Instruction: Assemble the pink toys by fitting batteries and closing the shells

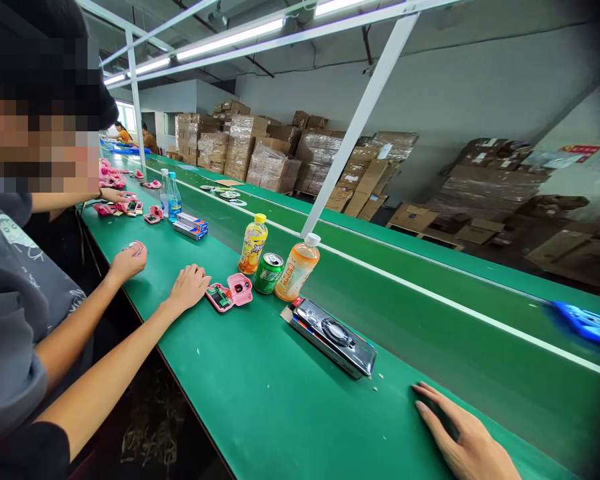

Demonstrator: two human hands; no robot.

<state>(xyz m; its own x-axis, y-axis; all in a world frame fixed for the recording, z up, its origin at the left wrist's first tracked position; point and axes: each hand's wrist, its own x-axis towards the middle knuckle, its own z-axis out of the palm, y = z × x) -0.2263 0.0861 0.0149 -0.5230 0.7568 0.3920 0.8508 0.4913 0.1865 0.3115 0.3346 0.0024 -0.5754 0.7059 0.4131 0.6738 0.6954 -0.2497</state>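
My left hand [187, 288], back up, rests on the green bench with its fingers bent and slightly apart. Its fingertips are beside an opened pink plastic casing [230, 292] with a green circuit board in one half; I cannot tell whether they touch. My right hand [463, 433] is low on the right, thumb and fingers apart and nothing in it. Nearest to that hand lies a long box with a glossy black top [335, 337]. A green can [269, 273], an orange drink bottle [298, 268] and a yellow-capped bottle [253, 245] stand past the casing.
At left a co-worker in a grey shirt [20, 293] holds a small pale pink piece [138, 248]. Blue-white boxes [190, 227], a blue bottle [174, 197] and several pink parts [130, 205] lie farther along. A blurred blue object [587, 323] is on the belt [430, 320].
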